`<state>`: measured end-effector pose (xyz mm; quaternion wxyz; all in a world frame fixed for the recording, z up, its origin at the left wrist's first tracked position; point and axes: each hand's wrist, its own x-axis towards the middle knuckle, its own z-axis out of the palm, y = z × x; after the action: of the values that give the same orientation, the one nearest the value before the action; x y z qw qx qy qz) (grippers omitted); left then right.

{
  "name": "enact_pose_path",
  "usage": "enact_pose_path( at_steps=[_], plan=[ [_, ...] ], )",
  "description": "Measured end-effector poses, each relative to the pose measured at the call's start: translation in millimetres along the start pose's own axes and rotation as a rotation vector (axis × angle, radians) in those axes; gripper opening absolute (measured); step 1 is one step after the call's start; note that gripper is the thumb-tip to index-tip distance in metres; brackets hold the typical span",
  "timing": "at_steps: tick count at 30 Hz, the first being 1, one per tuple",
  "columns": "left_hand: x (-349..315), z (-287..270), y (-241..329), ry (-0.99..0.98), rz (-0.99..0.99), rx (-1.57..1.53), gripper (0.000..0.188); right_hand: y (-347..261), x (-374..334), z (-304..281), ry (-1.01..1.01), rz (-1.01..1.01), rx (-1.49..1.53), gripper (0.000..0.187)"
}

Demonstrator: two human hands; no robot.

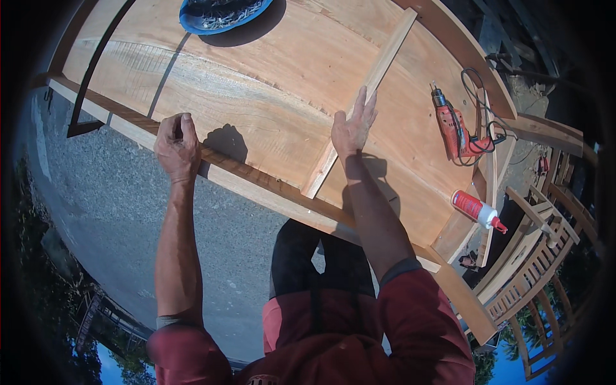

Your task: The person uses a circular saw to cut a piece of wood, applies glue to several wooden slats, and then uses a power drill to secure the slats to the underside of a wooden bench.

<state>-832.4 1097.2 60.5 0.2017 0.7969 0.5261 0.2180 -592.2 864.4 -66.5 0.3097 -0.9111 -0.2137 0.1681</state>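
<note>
On the near edge of the wooden panel (256,109) we see the left hand (177,146) closed around the frame rail (250,172). The right hand (353,125) lies flat, fingers spread, on the thin wooden slat (378,67) across the panel.

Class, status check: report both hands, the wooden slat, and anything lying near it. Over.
Left hand gripping the panel's front rail. Right hand flat, open on the wooden slat. Red drill and glue bottle lie to the right, apart from it.
</note>
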Motion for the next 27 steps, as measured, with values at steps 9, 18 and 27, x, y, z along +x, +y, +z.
enact_pose_path(
  at_steps=[9,18,27],
  plan=[
    [6,-7,9,-0.037,0.011,0.022,0.013,-33,-12,-47,0.131,-0.224,-0.138,0.072],
    [8,-14,18,-0.218,0.111,0.094,0.012,-29,-10,1,-0.032,-0.2,-0.332,0.06],
    [9,-11,12,-0.25,0.168,0.12,0.015,-50,8,-12,0.062,-0.027,-0.354,0.068]
  ],
)
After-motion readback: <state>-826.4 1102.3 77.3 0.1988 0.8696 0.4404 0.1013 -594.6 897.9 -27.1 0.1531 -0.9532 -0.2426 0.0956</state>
